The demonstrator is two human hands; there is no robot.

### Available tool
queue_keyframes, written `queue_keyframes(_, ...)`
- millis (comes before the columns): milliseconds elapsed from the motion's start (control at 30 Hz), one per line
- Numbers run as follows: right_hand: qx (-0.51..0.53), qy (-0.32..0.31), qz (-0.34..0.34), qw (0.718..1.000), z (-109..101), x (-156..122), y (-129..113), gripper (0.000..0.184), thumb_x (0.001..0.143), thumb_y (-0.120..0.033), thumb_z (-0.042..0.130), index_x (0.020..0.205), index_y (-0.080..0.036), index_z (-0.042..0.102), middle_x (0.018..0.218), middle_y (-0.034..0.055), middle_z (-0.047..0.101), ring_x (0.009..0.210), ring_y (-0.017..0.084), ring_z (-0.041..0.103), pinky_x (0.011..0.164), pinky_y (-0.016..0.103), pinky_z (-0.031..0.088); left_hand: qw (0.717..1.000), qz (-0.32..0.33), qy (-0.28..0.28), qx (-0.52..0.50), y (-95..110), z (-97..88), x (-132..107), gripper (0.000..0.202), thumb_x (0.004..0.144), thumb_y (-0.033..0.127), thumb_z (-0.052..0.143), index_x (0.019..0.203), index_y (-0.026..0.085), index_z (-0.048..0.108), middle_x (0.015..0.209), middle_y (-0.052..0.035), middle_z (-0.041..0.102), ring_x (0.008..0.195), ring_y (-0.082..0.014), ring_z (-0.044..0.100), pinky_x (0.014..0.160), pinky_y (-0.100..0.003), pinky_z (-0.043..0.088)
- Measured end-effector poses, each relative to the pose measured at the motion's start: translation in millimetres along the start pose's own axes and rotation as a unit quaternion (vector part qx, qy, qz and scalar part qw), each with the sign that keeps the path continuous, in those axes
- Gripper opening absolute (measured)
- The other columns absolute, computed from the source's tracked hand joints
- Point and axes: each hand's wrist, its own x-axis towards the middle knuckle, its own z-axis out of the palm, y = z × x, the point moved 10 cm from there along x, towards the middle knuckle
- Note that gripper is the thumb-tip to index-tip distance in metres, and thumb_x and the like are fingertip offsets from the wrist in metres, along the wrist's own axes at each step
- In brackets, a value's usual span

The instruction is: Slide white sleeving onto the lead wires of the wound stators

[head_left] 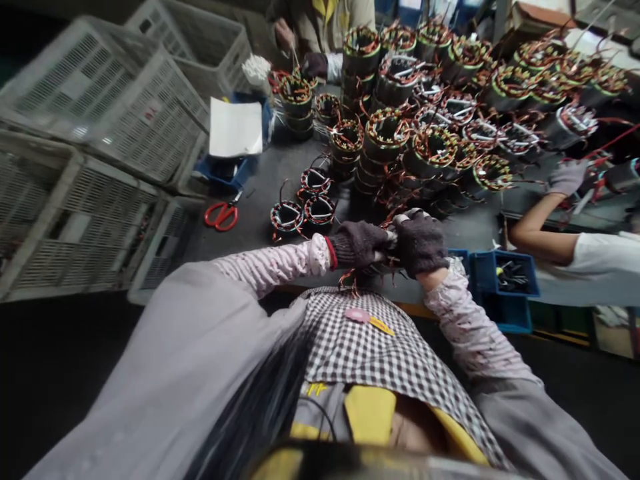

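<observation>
My left hand [359, 244], in a dark knitted glove with bare-looking pale fingertips, is closed at the table's front edge. Touching or nearly touching it, my right hand [421, 243] wears a matching glove and has its fingers curled in. Both grip a wired motor stator, mostly hidden beneath the gloves; its thin reddish-brown wires [350, 283] stick out below my left hand. Just beyond my left hand, several small wire-wound stators [320, 209] stand on the dark table [250, 230]. Which wires the fingertips pinch is too small to tell.
Stacked stators [387, 130] crowd the table ahead and right. Red-handled scissors [221, 216] lie left, near a white pad [235, 127]. Grey plastic crates [100, 220] stand at left, blue bins [505, 273] at right. Co-workers' gloved hands [570, 177] show at right and across the table.
</observation>
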Motion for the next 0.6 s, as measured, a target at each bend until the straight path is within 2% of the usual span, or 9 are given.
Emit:
queue_keyframes(100, 0.014, -0.004, -0.002, 1.000, 7.1, 2.1, 8.3, 0.037, 0.121, -0.030, 0.063, 0.140, -0.010, 0.089, 0.142, 0.0313, 0.082, 0.123, 0.037, 0.077, 0.098, 0.041, 0.050, 0.983, -0.002, 0.034, -0.179, -14.2, -1.9, 1.1, 0.026, 0.074, 0.012, 0.091, 0.097, 0.024, 0.093, 0.105, -0.0059, 0.094, 0.112, -0.0377, 0.089, 0.108, -0.050, 0.071)
queue_keyframes(233, 0.121, 0.034, -0.026, 0.992, 12.9, -6.6, 31.2, 0.031, 0.118, -0.028, 0.068, 0.131, -0.013, 0.092, 0.137, 0.0241, 0.086, 0.130, 0.036, 0.077, 0.108, 0.039, 0.056, 0.934, -0.037, 0.131, -0.331, -43.1, 4.2, -14.0, 0.019, 0.077, 0.021, 0.096, 0.084, 0.023, 0.080, 0.091, -0.0051, 0.085, 0.092, -0.0284, 0.082, 0.101, -0.049, 0.073)
queue_keyframes(300, 0.150, 0.048, -0.018, 0.987, 13.3, -13.6, 39.6, 0.036, 0.118, -0.031, 0.070, 0.144, -0.015, 0.090, 0.142, 0.0229, 0.085, 0.131, 0.036, 0.077, 0.111, 0.040, 0.058, 0.917, -0.065, 0.211, -0.332, -53.4, 0.9, -29.3, 0.020, 0.083, 0.027, 0.096, 0.088, 0.024, 0.076, 0.096, -0.0061, 0.085, 0.094, -0.0276, 0.082, 0.103, -0.051, 0.074)
queue_keyframes(367, 0.123, 0.034, -0.006, 0.992, 13.1, -17.5, 37.4, 0.044, 0.120, -0.034, 0.070, 0.157, -0.016, 0.086, 0.148, 0.0242, 0.083, 0.130, 0.036, 0.078, 0.109, 0.041, 0.058, 0.917, -0.070, 0.284, -0.272, -50.0, -11.2, -43.7, 0.023, 0.086, 0.031, 0.097, 0.101, 0.025, 0.081, 0.115, -0.0095, 0.089, 0.115, -0.0328, 0.086, 0.119, -0.056, 0.071)
queue_keyframes(400, 0.095, 0.016, -0.002, 0.995, 13.0, -18.0, 32.8, 0.044, 0.121, -0.034, 0.067, 0.158, -0.016, 0.085, 0.150, 0.0254, 0.082, 0.130, 0.037, 0.078, 0.108, 0.041, 0.057, 0.927, -0.056, 0.296, -0.225, -41.3, -17.8, -46.3, 0.031, 0.085, 0.032, 0.100, 0.110, 0.025, 0.084, 0.129, -0.0116, 0.089, 0.131, -0.0367, 0.085, 0.130, -0.059, 0.066)
queue_keyframes(433, 0.065, -0.002, -0.003, 0.998, 12.3, -17.6, 26.7, 0.044, 0.123, -0.032, 0.063, 0.156, -0.014, 0.086, 0.150, 0.0270, 0.082, 0.131, 0.037, 0.077, 0.107, 0.042, 0.056, 0.942, -0.032, 0.283, -0.175, -29.5, -21.7, -44.1, 0.043, 0.081, 0.033, 0.104, 0.119, 0.025, 0.085, 0.142, -0.0132, 0.088, 0.144, -0.0400, 0.081, 0.138, -0.060, 0.060)
queue_keyframes(500, 0.024, -0.026, -0.011, 0.999, 10.1, -14.7, 15.8, 0.043, 0.125, -0.026, 0.055, 0.144, -0.010, 0.090, 0.146, 0.0310, 0.082, 0.131, 0.040, 0.077, 0.106, 0.045, 0.054, 0.978, 0.022, 0.185, -0.090, -5.7, -16.4, -29.9, 0.058, 0.075, 0.033, 0.110, 0.127, 0.023, 0.087, 0.152, -0.0147, 0.086, 0.154, -0.0439, 0.076, 0.142, -0.059, 0.056)
queue_keyframes(533, 0.019, -0.024, -0.023, 0.999, 8.4, -12.2, 11.9, 0.043, 0.124, -0.023, 0.053, 0.141, -0.008, 0.090, 0.145, 0.0325, 0.081, 0.132, 0.041, 0.076, 0.106, 0.046, 0.053, 0.990, 0.036, 0.126, -0.059, 1.5, -10.0, -22.5, 0.057, 0.076, 0.033, 0.111, 0.126, 0.022, 0.087, 0.146, -0.0145, 0.088, 0.149, -0.0442, 0.078, 0.138, -0.056, 0.060)
queue_keyframes(600, 0.046, -0.001, -0.047, 0.998, 8.7, -5.6, 12.0, 0.038, 0.121, -0.022, 0.058, 0.134, -0.008, 0.091, 0.142, 0.0319, 0.082, 0.131, 0.040, 0.075, 0.107, 0.046, 0.052, 0.997, 0.028, 0.075, -0.019, 5.1, -6.3, -12.1, 0.042, 0.083, 0.035, 0.108, 0.117, 0.021, 0.089, 0.123, -0.0122, 0.091, 0.132, -0.0411, 0.084, 0.123, -0.049, 0.067)
